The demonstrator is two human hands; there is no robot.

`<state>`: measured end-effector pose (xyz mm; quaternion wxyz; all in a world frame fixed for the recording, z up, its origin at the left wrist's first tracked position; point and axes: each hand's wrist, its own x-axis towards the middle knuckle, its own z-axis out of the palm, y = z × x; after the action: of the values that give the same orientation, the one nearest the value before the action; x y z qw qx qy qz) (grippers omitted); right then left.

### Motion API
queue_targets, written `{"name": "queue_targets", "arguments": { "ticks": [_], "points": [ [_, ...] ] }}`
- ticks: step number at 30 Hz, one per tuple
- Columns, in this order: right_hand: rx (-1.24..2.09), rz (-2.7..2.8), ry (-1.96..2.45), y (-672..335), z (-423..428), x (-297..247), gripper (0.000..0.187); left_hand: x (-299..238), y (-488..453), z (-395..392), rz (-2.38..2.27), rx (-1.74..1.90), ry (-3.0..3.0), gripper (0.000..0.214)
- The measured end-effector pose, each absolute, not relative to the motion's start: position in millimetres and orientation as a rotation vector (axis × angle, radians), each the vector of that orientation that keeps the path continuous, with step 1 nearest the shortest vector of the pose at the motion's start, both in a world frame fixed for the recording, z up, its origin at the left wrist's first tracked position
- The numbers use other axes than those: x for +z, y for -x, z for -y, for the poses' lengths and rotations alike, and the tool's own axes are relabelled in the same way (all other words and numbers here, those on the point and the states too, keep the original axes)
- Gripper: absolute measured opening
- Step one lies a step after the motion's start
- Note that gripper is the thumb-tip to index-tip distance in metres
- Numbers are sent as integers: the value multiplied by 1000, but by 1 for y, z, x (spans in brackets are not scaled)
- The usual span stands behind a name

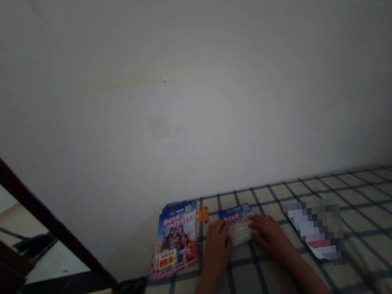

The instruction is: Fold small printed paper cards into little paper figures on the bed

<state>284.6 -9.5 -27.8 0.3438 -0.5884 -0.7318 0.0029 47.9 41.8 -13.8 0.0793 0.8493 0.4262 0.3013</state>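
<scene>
Fingers (224, 228) of the left hand (216, 242) and right hand (269, 235) touch opposite sides of a blue-and-white printed paper flyer (240, 233) on pale, dark-checked cloth (266, 280); whether either grips it, I cannot tell. Colourful stacked flyers (175, 237) lie leftward, before a whitish wall (233, 102).

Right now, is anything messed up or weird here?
Yes, the wall has a yellowish strip, maybe old tape marks, and a squarish greyish patch below it. The flyer stack beside the left hand looks a bit uneven at its edges. I see no spill.
</scene>
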Motion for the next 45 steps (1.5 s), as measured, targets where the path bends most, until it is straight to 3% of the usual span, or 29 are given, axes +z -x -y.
{"name": "queue_targets", "arguments": {
  "ticks": [9,17,37,45],
  "points": [
    [10,1981,1501,-284,11,-19,19,2,-48,-32,-1235,866,-2502,20],
    [20,2016,1536,-280,12,-23,28,-7,-48,-37,-1252,803,-2569,39],
    [-94,1980,1580,-276,14,-16,38,-3,-50,-34,-1270,706,-2614,35],
    [-9,2006,1493,-278,17,-15,23,-10,-49,-36,-1277,688,-2690,37]
  ]
}}
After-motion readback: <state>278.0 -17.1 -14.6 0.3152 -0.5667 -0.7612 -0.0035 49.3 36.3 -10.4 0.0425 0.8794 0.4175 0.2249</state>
